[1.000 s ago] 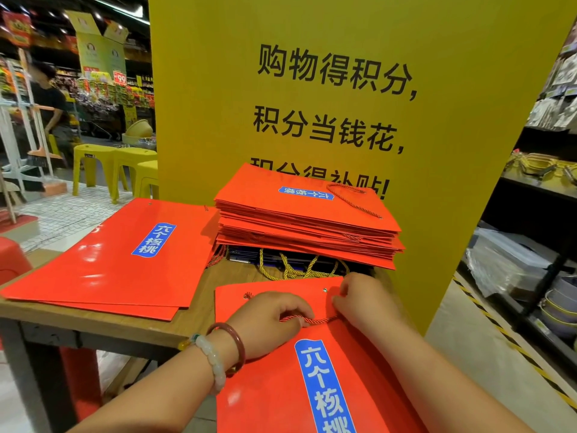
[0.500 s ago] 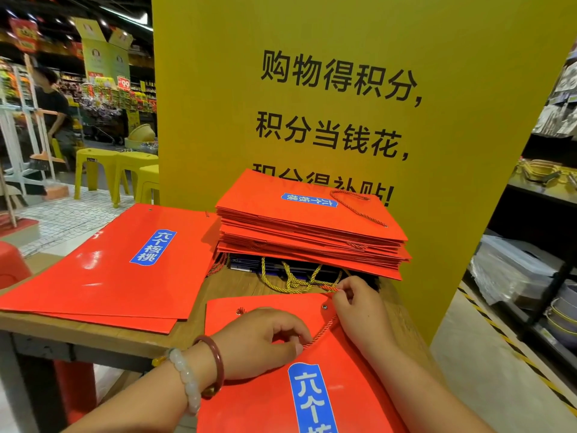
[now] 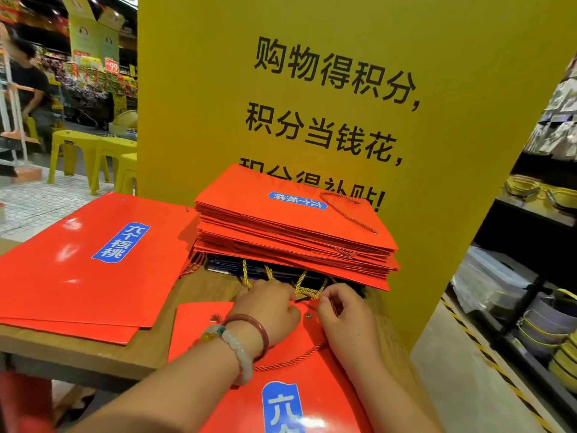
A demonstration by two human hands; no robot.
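Note:
A flat red paper bag with a blue label lies on the wooden table right in front of me. Its red rope handle lies in a slack loop across the bag, with a frayed knot at the left hole. My left hand, with bracelets on the wrist, has its fingers curled over the bag's top edge. My right hand pinches the rope beside the right eyelet. The fingertips of both hands are partly hidden.
A thick stack of the same red bags sits just beyond my hands, on top of dark bags with gold cords. More red bags lie flat at left. A yellow sign board stands behind. Shelves with bowls are at right.
My left hand has left the middle of the rope and moved up to the bag's top edge. The rope now lies slack. My right hand stays at the eyelet.

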